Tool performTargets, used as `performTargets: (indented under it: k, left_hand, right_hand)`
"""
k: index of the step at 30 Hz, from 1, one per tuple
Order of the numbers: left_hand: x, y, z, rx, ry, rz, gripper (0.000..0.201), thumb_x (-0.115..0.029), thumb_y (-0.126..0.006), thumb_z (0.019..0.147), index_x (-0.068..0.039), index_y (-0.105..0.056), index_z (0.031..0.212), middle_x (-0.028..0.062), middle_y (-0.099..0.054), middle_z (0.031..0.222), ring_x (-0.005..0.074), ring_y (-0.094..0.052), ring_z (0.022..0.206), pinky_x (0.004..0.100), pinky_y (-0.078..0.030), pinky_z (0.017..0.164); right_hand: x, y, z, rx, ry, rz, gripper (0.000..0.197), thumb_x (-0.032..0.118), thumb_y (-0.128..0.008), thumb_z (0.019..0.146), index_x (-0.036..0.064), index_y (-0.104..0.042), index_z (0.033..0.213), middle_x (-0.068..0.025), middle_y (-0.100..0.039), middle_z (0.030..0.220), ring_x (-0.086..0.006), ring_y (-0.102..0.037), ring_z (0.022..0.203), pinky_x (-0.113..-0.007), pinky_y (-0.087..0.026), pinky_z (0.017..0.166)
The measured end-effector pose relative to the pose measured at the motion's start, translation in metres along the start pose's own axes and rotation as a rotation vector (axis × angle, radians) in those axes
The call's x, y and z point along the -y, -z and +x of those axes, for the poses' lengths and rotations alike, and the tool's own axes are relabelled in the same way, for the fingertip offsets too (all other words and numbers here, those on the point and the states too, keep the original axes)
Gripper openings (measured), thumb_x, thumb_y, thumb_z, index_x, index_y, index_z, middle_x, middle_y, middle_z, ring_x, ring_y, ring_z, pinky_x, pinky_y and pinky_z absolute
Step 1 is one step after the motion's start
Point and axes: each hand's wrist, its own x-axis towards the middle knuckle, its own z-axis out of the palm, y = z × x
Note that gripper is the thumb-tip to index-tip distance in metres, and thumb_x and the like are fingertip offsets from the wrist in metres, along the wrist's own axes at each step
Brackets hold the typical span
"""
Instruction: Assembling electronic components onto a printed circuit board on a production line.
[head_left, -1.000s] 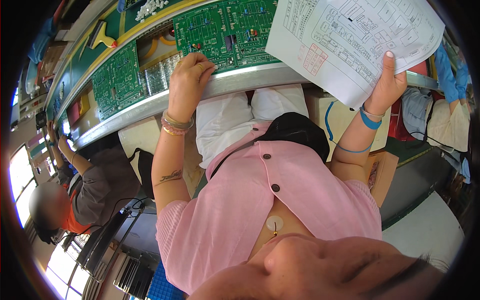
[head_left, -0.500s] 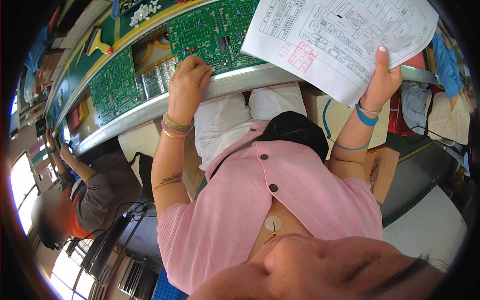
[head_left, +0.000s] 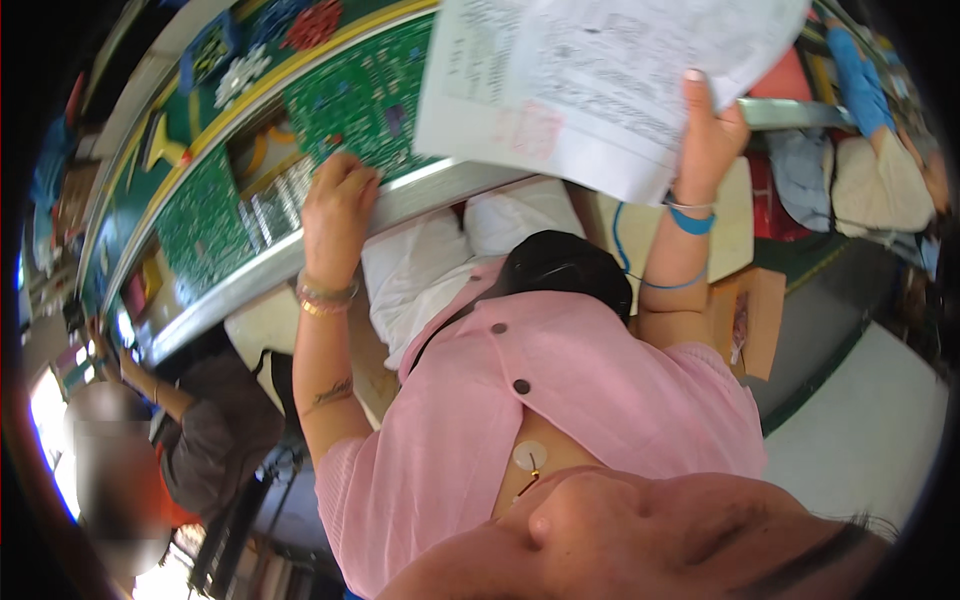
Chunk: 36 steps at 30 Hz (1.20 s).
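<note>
My left hand point(head_left: 337, 215) rests at the near edge of a green circuit board point(head_left: 350, 100). Its fingers are curled together, and whatever they may pinch is hidden. Small components stand on that board, among them a dark purple block point(head_left: 394, 121). My right hand point(head_left: 712, 150) grips a printed paper sheet point(head_left: 590, 110) by its right side, with the thumb on top. The paper carries drawings and a red stamp, and it hangs over the right part of the board. Motion blurs the picture slightly.
A second green board point(head_left: 200, 220) lies further left along the metal rail point(head_left: 440, 195). Beyond are a yellow-handled brush point(head_left: 162, 145), white parts point(head_left: 240, 77), red parts point(head_left: 313, 24) and a blue bin point(head_left: 208, 52). A co-worker point(head_left: 225, 420) sits at the left; another person's blue sleeve point(head_left: 856, 80) shows at right.
The view has shifted, so the boards and both hands appear further left and mostly lower. The paper covers slightly more of the board. My left hand stays by the board's edge.
</note>
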Motion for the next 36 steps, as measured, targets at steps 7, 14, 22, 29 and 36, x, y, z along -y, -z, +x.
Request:
performTargets:
  k: [7, 14, 22, 29, 36]
  left_hand:
    - [-0.001, -0.001, -0.004, 0.000, -0.038, 0.086, 0.007, -0.003, -0.065, 0.073, -0.001, -0.062, 0.079, 0.0084, -0.056, 0.085, 0.0258, -0.055, 0.077, 0.0353, -0.046, 0.067]
    - [-0.004, 0.002, -0.001, 0.057, -0.028, 0.105, 0.008, -0.006, -0.064, 0.075, 0.000, -0.064, 0.080, 0.0089, -0.056, 0.086, 0.0266, -0.055, 0.076, 0.0359, -0.046, 0.066]
    - [0.002, 0.002, -0.001, 0.062, 0.008, 0.060, 0.009, -0.007, -0.065, 0.076, -0.002, -0.063, 0.082, 0.0091, -0.055, 0.085, 0.0267, -0.056, 0.077, 0.0364, -0.046, 0.067]
    - [0.007, 0.009, -0.003, 0.030, 0.083, -0.109, 0.009, -0.006, -0.066, 0.074, -0.004, -0.063, 0.082, 0.0094, -0.057, 0.086, 0.0274, -0.057, 0.077, 0.0346, -0.046, 0.066]
    - [0.013, 0.029, 0.005, -0.063, 0.196, -0.093, 0.008, -0.007, -0.065, 0.076, -0.003, -0.064, 0.082, 0.0081, -0.058, 0.085, 0.0235, -0.059, 0.074, 0.0316, -0.047, 0.065]
  right_hand:
    - [0.003, -0.007, -0.002, 0.119, 0.039, 0.104, 0.024, 0.019, -0.066, 0.083, -0.0027, -0.063, 0.091, -0.0014, -0.064, 0.080, -0.0054, -0.053, 0.072, -0.022, -0.044, 0.065]
    - [0.004, -0.006, -0.001, 0.172, 0.044, 0.122, 0.025, 0.020, -0.065, 0.084, -0.0031, -0.063, 0.093, -0.0033, -0.065, 0.078, -0.0067, -0.055, 0.069, -0.022, -0.045, 0.062]
    - [0.006, -0.004, -0.001, 0.193, 0.057, 0.081, 0.027, 0.022, -0.065, 0.084, -0.0028, -0.063, 0.094, -0.0028, -0.064, 0.076, -0.0059, -0.054, 0.067, -0.022, -0.044, 0.059]
    - [0.004, -0.005, -0.003, 0.152, 0.000, 0.098, 0.024, 0.021, -0.065, 0.084, -0.0016, -0.064, 0.093, -0.0003, -0.064, 0.081, -0.0058, -0.052, 0.073, -0.023, -0.045, 0.066]
    - [-0.004, 0.005, 0.006, 0.042, 0.007, 0.091, 0.026, 0.018, -0.066, 0.083, -0.0051, -0.063, 0.096, -0.0038, -0.064, 0.086, -0.0068, -0.053, 0.077, -0.022, -0.043, 0.071]
